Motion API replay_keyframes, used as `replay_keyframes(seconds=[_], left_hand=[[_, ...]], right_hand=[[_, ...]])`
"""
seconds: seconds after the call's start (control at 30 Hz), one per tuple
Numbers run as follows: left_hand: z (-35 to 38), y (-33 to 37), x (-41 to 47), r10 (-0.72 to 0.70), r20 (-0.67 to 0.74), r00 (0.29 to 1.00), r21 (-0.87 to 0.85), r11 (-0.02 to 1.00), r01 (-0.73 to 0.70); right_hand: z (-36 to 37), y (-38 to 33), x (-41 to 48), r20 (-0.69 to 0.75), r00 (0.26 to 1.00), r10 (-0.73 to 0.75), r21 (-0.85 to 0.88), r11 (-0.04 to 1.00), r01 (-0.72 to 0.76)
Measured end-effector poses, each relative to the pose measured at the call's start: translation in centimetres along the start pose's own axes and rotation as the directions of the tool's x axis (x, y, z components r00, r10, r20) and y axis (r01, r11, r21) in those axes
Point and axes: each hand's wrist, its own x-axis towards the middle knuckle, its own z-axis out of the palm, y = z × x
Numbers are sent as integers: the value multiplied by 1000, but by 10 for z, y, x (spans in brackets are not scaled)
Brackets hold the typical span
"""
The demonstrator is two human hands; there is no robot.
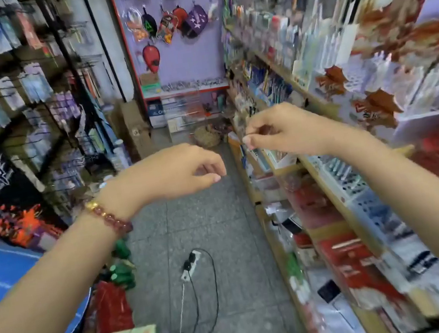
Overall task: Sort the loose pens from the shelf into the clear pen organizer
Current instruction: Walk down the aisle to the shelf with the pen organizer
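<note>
The empty, loosely curled left hand (pixel 184 172) hovers off the long tan wooden shelf (pixel 330 176) while the right hand (pixel 282 129), grip unreadable, should pinch one pen mid-barrel.

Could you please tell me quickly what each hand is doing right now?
Left hand: loosely curled, holding nothing.
Right hand: curled as if pinching; too blurred to tell whether it holds anything.

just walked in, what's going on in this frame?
A person stands in a shop aisle with both hands out in front. The left hand, bead bracelet at the wrist, hangs loosely curled over the floor, holding nothing. The right hand is at the shelves on the right, thumb and fingertips drawn together; blur hides whether they pinch anything.
</note>
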Motion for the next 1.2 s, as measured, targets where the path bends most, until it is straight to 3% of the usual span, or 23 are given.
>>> replay_keyframes(seconds=[0.2,0.43,0.83,1.2], left_hand=[[29,-34,53,-16,83,996,-28,999,18],[44,-83,158,19,80,997,-54,998,-15],[16,-170,329,-16,86,996,-123,992,27],[1,-325,429,-125,59,990,-196,971,135]], right_hand=[[25,55,22,7,996,90,21,996,-90],[34,145,87,26,994,110,66,992,-112],[8,289,229,-3,984,177,154,973,-174],[22,377,405,108,986,129,149,978,-144]])
